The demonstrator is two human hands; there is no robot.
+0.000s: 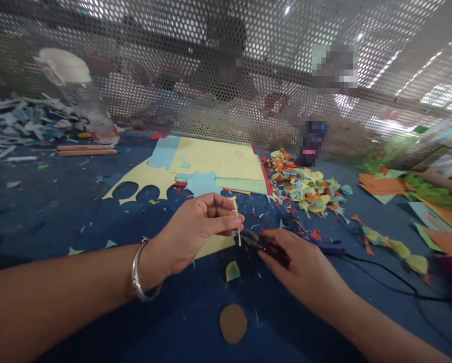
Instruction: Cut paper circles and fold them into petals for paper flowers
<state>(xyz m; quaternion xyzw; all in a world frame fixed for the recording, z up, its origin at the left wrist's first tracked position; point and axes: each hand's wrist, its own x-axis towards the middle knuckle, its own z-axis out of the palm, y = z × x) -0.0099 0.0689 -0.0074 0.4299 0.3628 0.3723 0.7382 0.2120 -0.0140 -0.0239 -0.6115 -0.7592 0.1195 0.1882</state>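
Observation:
My left hand (195,227), with a silver bangle at the wrist, pinches a thin pale yellow paper piece (238,224), seen nearly edge-on. My right hand (301,262) is closed around dark-handled scissors (266,246); their blades point left, close to the paper but apparently apart from it. Below the hands lies a small folded yellow and blue paper piece (232,271). Nearer to me is a round brown cardboard disc (233,323). Part of a yellow sheet (215,246) shows under my left hand.
Stacked coloured sheets (218,156) and a yellow sheet with round cut-outs (143,174) lie ahead. Paper scraps (305,186) are heaped at right, near a corded blue tool (330,247). At left are a bottle (93,106), paper strips (25,121) and pencils (86,150). Perforated metal (154,65) stands behind.

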